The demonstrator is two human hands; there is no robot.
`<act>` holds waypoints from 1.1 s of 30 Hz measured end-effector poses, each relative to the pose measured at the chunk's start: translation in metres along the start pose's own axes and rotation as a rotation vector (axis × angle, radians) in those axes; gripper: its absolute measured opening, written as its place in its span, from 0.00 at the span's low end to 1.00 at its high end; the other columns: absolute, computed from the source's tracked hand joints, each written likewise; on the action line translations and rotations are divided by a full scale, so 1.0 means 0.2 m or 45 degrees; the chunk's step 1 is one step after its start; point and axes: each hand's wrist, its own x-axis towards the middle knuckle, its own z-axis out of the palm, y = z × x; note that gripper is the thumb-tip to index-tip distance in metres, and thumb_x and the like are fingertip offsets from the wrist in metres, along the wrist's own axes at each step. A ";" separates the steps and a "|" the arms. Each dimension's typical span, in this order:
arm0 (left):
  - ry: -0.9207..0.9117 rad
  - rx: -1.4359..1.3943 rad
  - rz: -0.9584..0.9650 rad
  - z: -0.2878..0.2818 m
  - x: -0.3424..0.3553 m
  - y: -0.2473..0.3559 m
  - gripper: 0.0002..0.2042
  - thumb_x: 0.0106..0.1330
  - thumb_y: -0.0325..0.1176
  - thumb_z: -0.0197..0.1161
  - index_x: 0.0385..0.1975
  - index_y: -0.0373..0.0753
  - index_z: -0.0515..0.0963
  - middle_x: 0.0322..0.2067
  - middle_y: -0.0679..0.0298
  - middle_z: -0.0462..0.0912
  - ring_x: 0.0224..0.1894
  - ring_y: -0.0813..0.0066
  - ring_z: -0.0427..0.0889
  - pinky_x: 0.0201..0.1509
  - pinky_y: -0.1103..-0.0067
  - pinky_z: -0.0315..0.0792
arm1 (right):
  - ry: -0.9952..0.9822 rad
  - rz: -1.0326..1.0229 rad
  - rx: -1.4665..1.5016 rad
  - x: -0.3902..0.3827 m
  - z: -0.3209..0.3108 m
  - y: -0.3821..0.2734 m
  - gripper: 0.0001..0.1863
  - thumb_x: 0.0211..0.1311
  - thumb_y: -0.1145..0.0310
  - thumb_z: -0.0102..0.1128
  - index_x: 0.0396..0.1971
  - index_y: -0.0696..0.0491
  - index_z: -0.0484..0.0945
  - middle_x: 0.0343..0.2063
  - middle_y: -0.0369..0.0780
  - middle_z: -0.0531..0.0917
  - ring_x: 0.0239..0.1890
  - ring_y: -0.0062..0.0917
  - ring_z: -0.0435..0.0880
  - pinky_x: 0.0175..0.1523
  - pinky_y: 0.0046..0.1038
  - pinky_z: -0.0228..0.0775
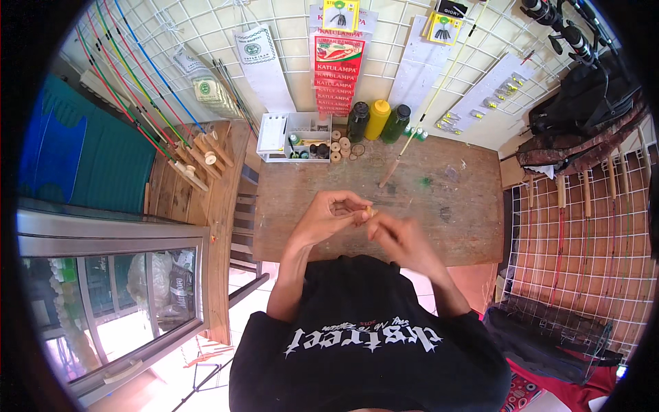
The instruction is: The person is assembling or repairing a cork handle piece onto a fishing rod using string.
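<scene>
My left hand (333, 216) is raised over the near part of the wooden table (446, 199), its thumb and fingers pinched on a small yellowish piece (368, 211), too small to make out. Just right of that piece is my right hand (397, 237), blurred, with curled fingers; what they hold, if anything, is hidden by blur. Beyond both hands, a thin pale rod with a cork handle (389, 172) rests on the table.
Along the back stand a white organizer (274, 137), round wooden pieces (340, 145) and three bottles (377, 120). Rods with cork reels (206, 154) lie at left above an open glass-paned frame (110, 233). A wire rack (563, 240) of rods and dark bags (576, 117) occupy the right.
</scene>
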 end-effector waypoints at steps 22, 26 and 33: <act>-0.077 -0.027 0.061 0.00 -0.05 0.01 0.12 0.57 0.28 0.66 0.39 0.30 0.77 0.33 0.60 0.82 0.34 0.81 0.79 0.38 0.83 0.73 | 0.103 0.013 0.051 0.04 -0.07 0.06 0.06 0.61 0.72 0.49 0.28 0.58 0.74 0.16 0.36 0.72 0.18 0.14 0.66 0.24 0.20 0.57; 0.118 -0.160 0.134 0.03 0.01 0.01 0.13 0.57 0.29 0.67 0.39 0.30 0.77 0.31 0.61 0.82 0.33 0.81 0.79 0.38 0.84 0.73 | -0.044 -0.107 -0.033 -0.02 0.01 -0.03 0.09 0.62 0.68 0.49 0.30 0.57 0.74 0.19 0.46 0.77 0.22 0.33 0.79 0.28 0.30 0.65; -0.078 -0.086 0.100 0.02 -0.06 0.06 0.12 0.57 0.29 0.66 0.39 0.30 0.77 0.31 0.62 0.81 0.34 0.80 0.79 0.41 0.83 0.74 | 0.046 -0.004 -0.064 0.03 -0.03 0.07 0.08 0.62 0.68 0.49 0.30 0.57 0.74 0.19 0.47 0.77 0.22 0.36 0.79 0.28 0.33 0.66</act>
